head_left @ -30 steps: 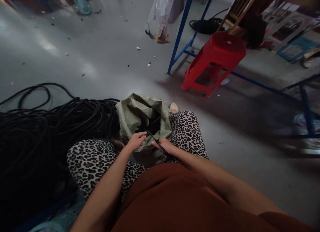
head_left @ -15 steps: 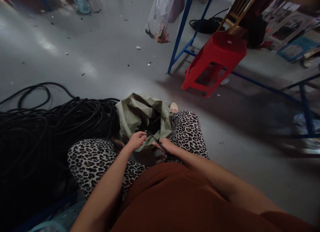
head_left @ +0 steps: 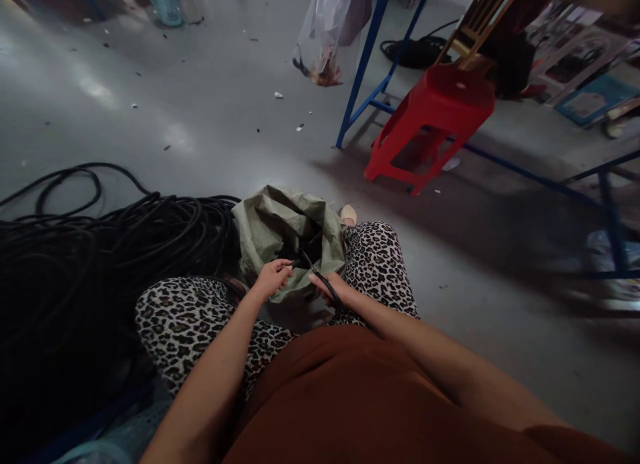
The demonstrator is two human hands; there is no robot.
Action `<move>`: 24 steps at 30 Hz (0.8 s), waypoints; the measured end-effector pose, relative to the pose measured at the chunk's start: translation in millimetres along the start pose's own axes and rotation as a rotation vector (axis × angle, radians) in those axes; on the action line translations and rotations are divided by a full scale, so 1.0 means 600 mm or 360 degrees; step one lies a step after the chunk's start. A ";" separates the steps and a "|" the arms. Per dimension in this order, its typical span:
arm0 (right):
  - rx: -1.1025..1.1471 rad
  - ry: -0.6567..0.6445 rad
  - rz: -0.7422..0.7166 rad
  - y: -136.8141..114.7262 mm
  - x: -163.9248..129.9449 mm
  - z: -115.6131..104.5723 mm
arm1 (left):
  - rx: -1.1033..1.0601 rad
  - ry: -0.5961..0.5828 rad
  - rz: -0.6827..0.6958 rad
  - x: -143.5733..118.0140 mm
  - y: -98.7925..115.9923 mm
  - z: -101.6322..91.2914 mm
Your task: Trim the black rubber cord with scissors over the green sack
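My right hand (head_left: 330, 287) is closed round the black handles of a pair of scissors (head_left: 327, 285), whose blades point up and left over an open green woven sack (head_left: 250, 217). My left hand (head_left: 274, 279) pinches a small dark piece (head_left: 294, 263) between thumb and fingers, just left of the blade tips. What this piece is cannot be made out. Inside the sack, between my knees, lie dark pieces (head_left: 285, 243), blurred in shadow.
A large heap of black cable or hose (head_left: 165, 231) lies on the floor at my left. Ahead stand a red plastic stool (head_left: 430, 121) and a blue metal frame (head_left: 357, 84), with a clear plastic bag (head_left: 323, 51) hanging beside it. A light blue basket (head_left: 163, 4) is farther off.
The scissors' blades have swung slightly up and away from my left fingers, and their handles look wider apart. My left hand has barely moved.
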State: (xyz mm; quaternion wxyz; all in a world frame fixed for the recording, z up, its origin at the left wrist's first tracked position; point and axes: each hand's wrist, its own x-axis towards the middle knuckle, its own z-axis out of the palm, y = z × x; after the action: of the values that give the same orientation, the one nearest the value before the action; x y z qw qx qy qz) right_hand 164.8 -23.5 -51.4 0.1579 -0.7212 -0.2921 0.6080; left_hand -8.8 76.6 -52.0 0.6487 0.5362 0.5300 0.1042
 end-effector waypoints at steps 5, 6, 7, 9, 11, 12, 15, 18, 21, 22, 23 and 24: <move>0.0117 -0.0153 0.0022 0.001 0.003 0.006 | -0.0020 0.0036 0.0060 0.003 -0.005 -0.001; 0.0095 -0.0181 -0.0004 0.001 0.002 0.007 | -0.0029 0.0034 0.0053 0.003 -0.004 -0.001; 0.0069 -0.0206 -0.0038 0.000 0.002 0.007 | -0.0039 0.0030 0.0040 0.002 -0.003 -0.001; 0.0025 -0.0243 -0.0086 -0.001 -0.001 0.006 | -0.0059 0.0018 0.0018 0.000 0.000 0.001; 0.0008 -0.0258 -0.0093 -0.003 -0.003 0.005 | -0.0062 0.0008 0.0012 -0.002 0.002 0.002; 0.0011 -0.0261 -0.0089 -0.004 -0.005 0.005 | -0.0057 0.0006 0.0015 -0.003 0.003 0.003; 0.0010 -0.0268 -0.0091 -0.009 -0.010 0.003 | -0.0029 0.0004 0.0013 -0.004 0.004 0.004; -0.0004 -0.0277 -0.0109 -0.013 -0.015 0.001 | -0.0014 0.0002 -0.0006 -0.004 0.003 0.006; -0.0026 -0.0280 -0.0099 -0.013 -0.015 0.001 | -0.0007 -0.0003 -0.0020 -0.004 0.004 0.007; -0.0039 -0.0278 -0.0088 -0.012 -0.013 0.002 | 0.0000 -0.0005 -0.0025 -0.004 0.004 0.008; -0.0055 -0.0273 -0.0076 -0.011 -0.012 0.003 | 0.0009 -0.0008 -0.0032 -0.004 0.004 0.008; -0.0067 -0.0270 -0.0068 -0.010 -0.010 0.003 | 0.0018 -0.0012 -0.0038 -0.004 0.004 0.009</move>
State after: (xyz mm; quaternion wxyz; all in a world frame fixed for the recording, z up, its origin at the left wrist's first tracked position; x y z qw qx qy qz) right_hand 161.2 -22.8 -43.7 0.1303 -0.6637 -0.3325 0.6572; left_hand -4.5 72.7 -49.2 0.6489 0.5337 0.5345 0.0914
